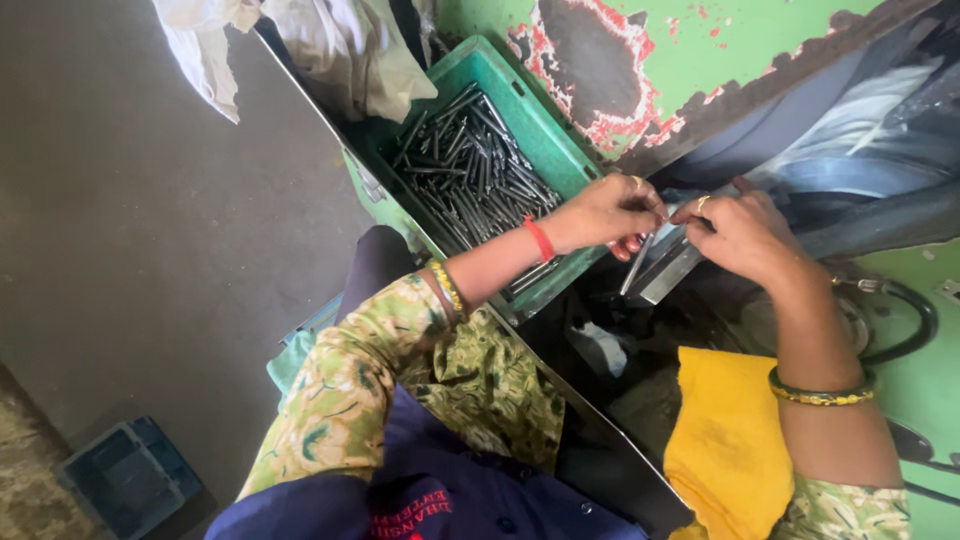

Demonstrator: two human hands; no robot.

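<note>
My left hand [606, 212] grips a thin metal rod [636, 266] that points down from its fingers. It hovers at the near right edge of a green plastic crate [540, 115] filled with several dark metal rods [472, 170]. My right hand [738, 232] is close beside it, fingers pinched at the top of a slanted metal channel [668, 272]; whether it holds a rod I cannot tell. Both wrists wear bangles, and the left has a red thread.
A green machine body with flaked paint [640, 70] rises behind the crate. A yellow cloth [722, 440] lies under my right forearm. A black hose [915, 322] curves at right. White rags [330, 50] hang at the top. A blue crate [128, 474] sits on the floor.
</note>
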